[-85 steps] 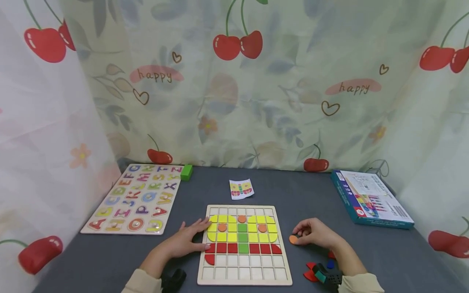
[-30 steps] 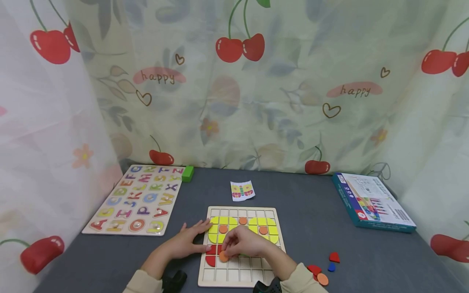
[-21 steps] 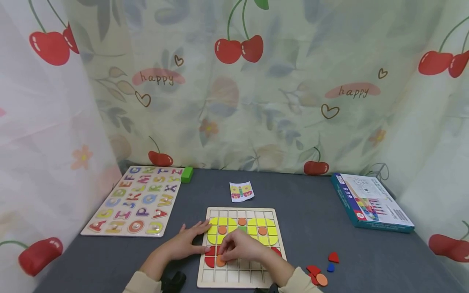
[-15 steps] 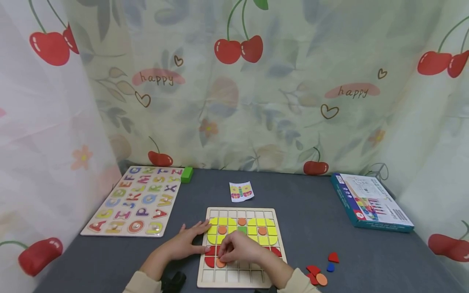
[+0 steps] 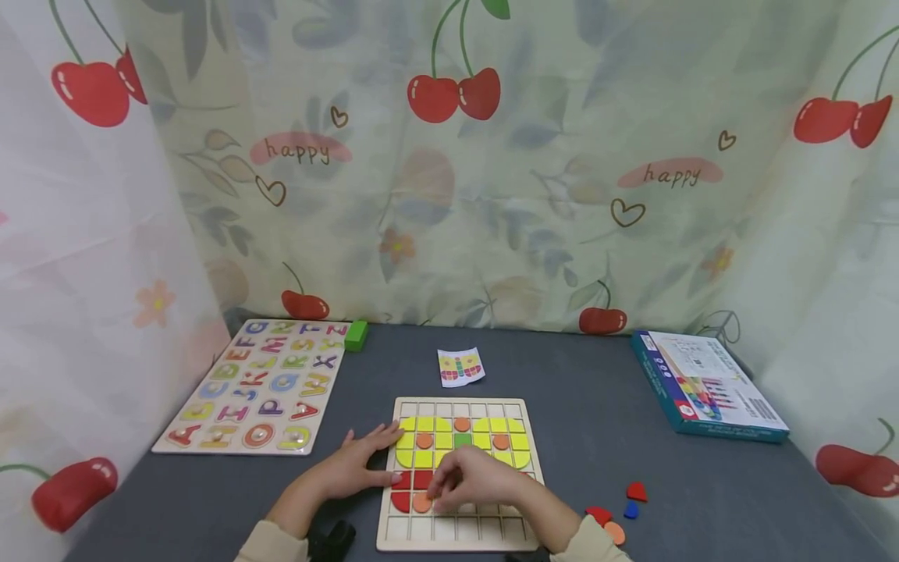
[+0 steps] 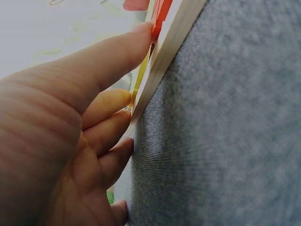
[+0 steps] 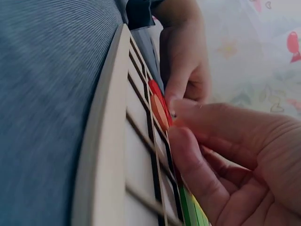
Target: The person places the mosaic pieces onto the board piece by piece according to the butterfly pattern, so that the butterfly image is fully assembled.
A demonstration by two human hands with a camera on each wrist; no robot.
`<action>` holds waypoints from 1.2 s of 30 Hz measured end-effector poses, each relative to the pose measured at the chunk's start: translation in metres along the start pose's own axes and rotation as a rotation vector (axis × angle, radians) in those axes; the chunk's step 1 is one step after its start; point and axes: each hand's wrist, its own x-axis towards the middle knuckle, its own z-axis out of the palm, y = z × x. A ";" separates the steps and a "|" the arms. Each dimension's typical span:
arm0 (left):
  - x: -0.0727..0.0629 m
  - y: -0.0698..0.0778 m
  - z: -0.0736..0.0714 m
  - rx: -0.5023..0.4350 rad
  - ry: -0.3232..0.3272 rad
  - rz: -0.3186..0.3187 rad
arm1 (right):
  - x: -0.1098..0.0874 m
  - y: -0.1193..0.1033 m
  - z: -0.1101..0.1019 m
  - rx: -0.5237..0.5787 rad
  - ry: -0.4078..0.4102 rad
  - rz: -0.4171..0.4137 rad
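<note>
A wooden grid board (image 5: 456,545) lies on the dark cloth, holding yellow, red and green tiles and several orange discs. My left hand (image 5: 354,470) rests flat against its left edge, with the thumb on a red tile (image 5: 402,479) and the fingertips at the rim. The right hand (image 5: 476,478) is over the lower middle of the grid. Its thumb and index fingertips are right beside an orange disc (image 5: 421,502), which lies in a cell next to a red quarter piece (image 5: 400,501). In the right wrist view that disc (image 7: 160,112) lies low in the grid.
Right of the board are loose red pieces (image 5: 637,491), a blue piece (image 5: 630,510) and another orange disc (image 5: 614,533). A butterfly pattern card (image 5: 460,368) lies behind it. An alphabet board (image 5: 235,437), green block (image 5: 356,336) and flat box (image 5: 723,390) stand farther out.
The right hand brought the orange disc from the right side to the cell beside the red quarter piece. Its fingers have since shifted slightly right, off the disc. The left hand stayed put.
</note>
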 end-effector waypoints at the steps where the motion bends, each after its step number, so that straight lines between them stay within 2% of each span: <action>1: 0.000 0.000 0.000 0.001 0.000 -0.002 | -0.004 0.002 -0.002 0.021 0.003 0.010; 8: -0.002 0.001 -0.001 -0.013 -0.004 -0.001 | -0.034 0.011 -0.022 0.146 0.009 0.030; 13: -0.003 0.000 -0.001 -0.016 -0.001 -0.003 | -0.058 0.022 -0.038 0.144 0.025 0.023; 20: -0.004 0.003 -0.001 -0.010 0.006 0.006 | -0.094 0.035 -0.057 0.163 0.098 0.073; 26: -0.002 0.003 -0.001 -0.010 -0.002 0.005 | -0.124 0.050 -0.071 0.172 0.124 0.099; 31: -0.001 0.002 -0.001 -0.003 0.002 -0.003 | -0.147 0.063 -0.077 0.177 0.117 0.137; 36: -0.001 0.001 -0.001 -0.002 0.000 -0.010 | -0.164 0.073 -0.075 0.157 0.114 0.131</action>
